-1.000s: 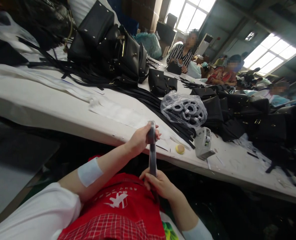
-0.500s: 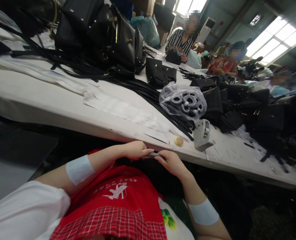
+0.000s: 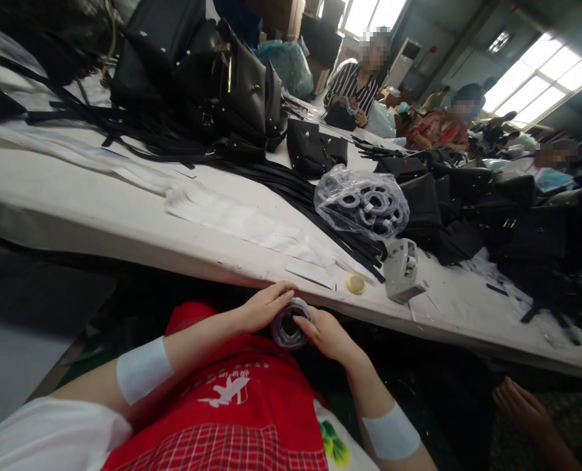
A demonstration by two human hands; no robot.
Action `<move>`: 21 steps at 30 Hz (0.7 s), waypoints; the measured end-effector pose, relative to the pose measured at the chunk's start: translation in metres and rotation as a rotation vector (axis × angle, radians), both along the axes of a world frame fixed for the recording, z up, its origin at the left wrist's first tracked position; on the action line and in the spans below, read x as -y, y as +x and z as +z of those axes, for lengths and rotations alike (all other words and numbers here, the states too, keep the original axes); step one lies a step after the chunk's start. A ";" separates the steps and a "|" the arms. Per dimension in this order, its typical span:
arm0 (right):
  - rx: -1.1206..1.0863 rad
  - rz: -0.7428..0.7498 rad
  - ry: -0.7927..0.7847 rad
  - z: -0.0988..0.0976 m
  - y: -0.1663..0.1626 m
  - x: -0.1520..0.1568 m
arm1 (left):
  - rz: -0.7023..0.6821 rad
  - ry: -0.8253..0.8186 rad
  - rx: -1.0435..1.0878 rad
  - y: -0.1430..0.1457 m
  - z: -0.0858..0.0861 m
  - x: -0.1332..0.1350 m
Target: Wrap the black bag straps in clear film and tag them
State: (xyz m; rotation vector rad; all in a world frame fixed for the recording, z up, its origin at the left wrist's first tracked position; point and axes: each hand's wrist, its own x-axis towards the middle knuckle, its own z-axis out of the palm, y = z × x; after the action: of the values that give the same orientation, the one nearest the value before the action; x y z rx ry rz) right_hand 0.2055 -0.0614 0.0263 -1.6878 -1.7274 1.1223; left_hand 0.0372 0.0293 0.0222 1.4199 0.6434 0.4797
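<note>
In front of the red apron, just below the table edge, a grey ring-shaped coil [image 3: 283, 337] with a shiny, plastic-like surface is held with its round opening facing up. My right hand [image 3: 328, 332] grips its right side, the thumb reaching into the opening and the fingers mostly hidden. My left hand [image 3: 264, 309] rests against the upper left of the coil, fingers close together along its rim. A clear plastic bag [image 3: 332, 219] of similar grey rings lies on the table beyond. Nearer are a grey tape dispenser [image 3: 397, 278] and a small round yellow-and-tan object [image 3: 355, 284].
Black bags [image 3: 244, 91] are piled at the back left, more black bags [image 3: 526, 226] at the right. Long black straps [image 3: 291, 190] and white strips [image 3: 232, 219] lie across the table [image 3: 138, 222]. Co-workers sit beyond; another person's hand [image 3: 519, 402] shows at lower right.
The grey object between my hands, seen edge-on before, has turned so its ring opening shows. My left hand has shifted slightly left. Another person's hand has appeared at lower right.
</note>
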 end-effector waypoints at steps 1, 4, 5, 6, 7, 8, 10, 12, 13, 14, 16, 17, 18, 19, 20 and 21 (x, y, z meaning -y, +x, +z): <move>0.028 0.022 -0.016 0.001 -0.002 0.001 | 0.003 0.114 -0.036 -0.002 -0.002 0.004; 0.004 0.097 -0.131 -0.002 -0.002 0.008 | -0.099 0.267 -0.128 -0.010 -0.013 0.018; -0.011 0.093 -0.154 -0.003 0.003 0.009 | -0.126 0.263 -0.155 -0.012 -0.018 0.023; -0.006 0.047 -0.142 -0.004 0.011 0.010 | -0.144 0.231 -0.182 -0.014 -0.022 0.026; 0.033 -0.048 -0.086 -0.004 0.024 0.010 | -0.157 0.181 -0.206 -0.017 -0.027 0.029; 0.115 -0.184 0.010 -0.005 0.039 0.009 | -0.158 0.125 -0.226 -0.019 -0.030 0.030; 0.400 -0.482 0.264 -0.010 0.074 0.006 | -0.137 0.033 -0.259 -0.021 -0.033 0.029; 0.713 -0.622 0.415 -0.021 0.105 0.004 | -0.111 0.024 -0.277 -0.021 -0.032 0.027; 0.832 -0.615 0.428 -0.029 0.118 0.004 | -0.101 0.052 -0.286 -0.020 -0.030 0.025; 0.916 -0.574 0.413 -0.037 0.127 0.004 | -0.094 0.092 -0.298 -0.019 -0.028 0.024; 1.016 -0.477 0.373 -0.050 0.140 0.005 | -0.099 0.175 -0.317 -0.017 -0.024 0.022; 1.046 -0.446 0.371 -0.053 0.143 0.005 | -0.114 0.206 -0.319 -0.016 -0.022 0.021; 1.065 -0.429 0.380 -0.054 0.145 0.003 | -0.136 0.229 -0.311 -0.016 -0.020 0.021; 1.067 -0.425 0.397 -0.053 0.145 0.001 | -0.164 0.242 -0.295 -0.016 -0.019 0.021; 1.049 -0.434 0.420 -0.051 0.143 -0.002 | -0.193 0.245 -0.275 -0.016 -0.018 0.021; 1.008 -0.451 0.448 -0.048 0.139 -0.007 | -0.218 0.239 -0.259 -0.016 -0.017 0.021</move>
State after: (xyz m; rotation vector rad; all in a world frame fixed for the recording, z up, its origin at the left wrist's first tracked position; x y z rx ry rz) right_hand 0.3449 -0.0544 -0.0215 -2.3108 -1.7291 -0.4007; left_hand 0.0207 0.0079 0.0052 1.7754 0.6427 0.2054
